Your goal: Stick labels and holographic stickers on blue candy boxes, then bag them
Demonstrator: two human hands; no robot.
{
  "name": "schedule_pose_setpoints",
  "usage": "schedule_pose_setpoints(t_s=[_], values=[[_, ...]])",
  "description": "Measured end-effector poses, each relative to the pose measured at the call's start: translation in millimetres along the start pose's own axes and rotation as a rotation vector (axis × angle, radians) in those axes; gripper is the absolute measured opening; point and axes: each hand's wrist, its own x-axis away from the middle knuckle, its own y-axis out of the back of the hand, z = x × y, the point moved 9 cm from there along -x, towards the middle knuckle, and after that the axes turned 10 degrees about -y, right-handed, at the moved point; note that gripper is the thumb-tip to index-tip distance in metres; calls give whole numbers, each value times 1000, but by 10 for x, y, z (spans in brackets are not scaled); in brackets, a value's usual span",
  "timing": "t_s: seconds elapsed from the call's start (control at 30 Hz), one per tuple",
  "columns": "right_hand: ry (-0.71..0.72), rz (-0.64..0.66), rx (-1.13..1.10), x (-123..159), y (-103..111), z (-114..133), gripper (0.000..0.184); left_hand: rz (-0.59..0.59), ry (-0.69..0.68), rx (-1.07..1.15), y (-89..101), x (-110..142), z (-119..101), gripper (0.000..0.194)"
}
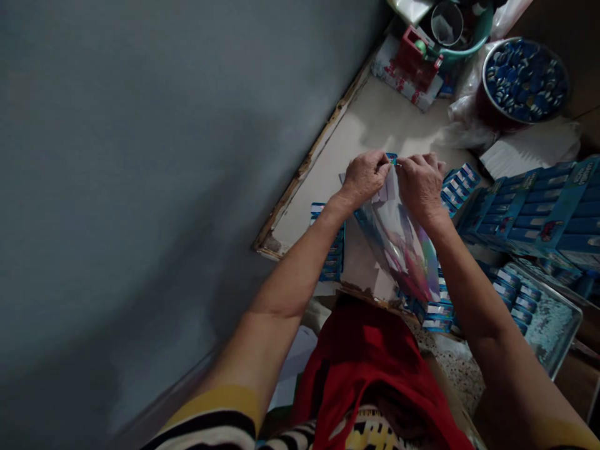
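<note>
My left hand (368,178) and my right hand (422,184) are close together over the white tabletop, fingertips closed in a pinch. A shiny, rainbow-tinted plastic sheet (398,240) hangs between them and slopes toward my lap; both hands appear to grip its upper end. A small blue printed piece (391,158) shows between the fingertips, and I cannot tell which hand holds it. Blue packs in a row (332,259) lie under my left forearm. More blue packs (459,187) lie just beyond my right wrist.
Stacked blue boxes (539,212) stand at the right, above a metal tray (553,331) holding blue packs and pale bits. Behind are a bowl of blue discs (525,81), a red tape dispenser (415,59) and a green basin (482,37). A grey wall (164,156) borders the left.
</note>
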Motion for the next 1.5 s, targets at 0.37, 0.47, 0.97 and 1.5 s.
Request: schedule_pose_setpoints(t_s=[0.37,0.47,0.97,1.5], values=[[29,-41,-5,452,182,-25,30,12,-83,-130,11,48,-176,11],[-26,-99,-45,335,267,-138,30,19,-116,-107,26,30,-248,10],[100,4,47,110,556,109,27,26,-112,-61,75,-85,-455,12],[-124,-75,-378,240,981,-201,9,-7,-91,-10,-129,-270,-310,6]])
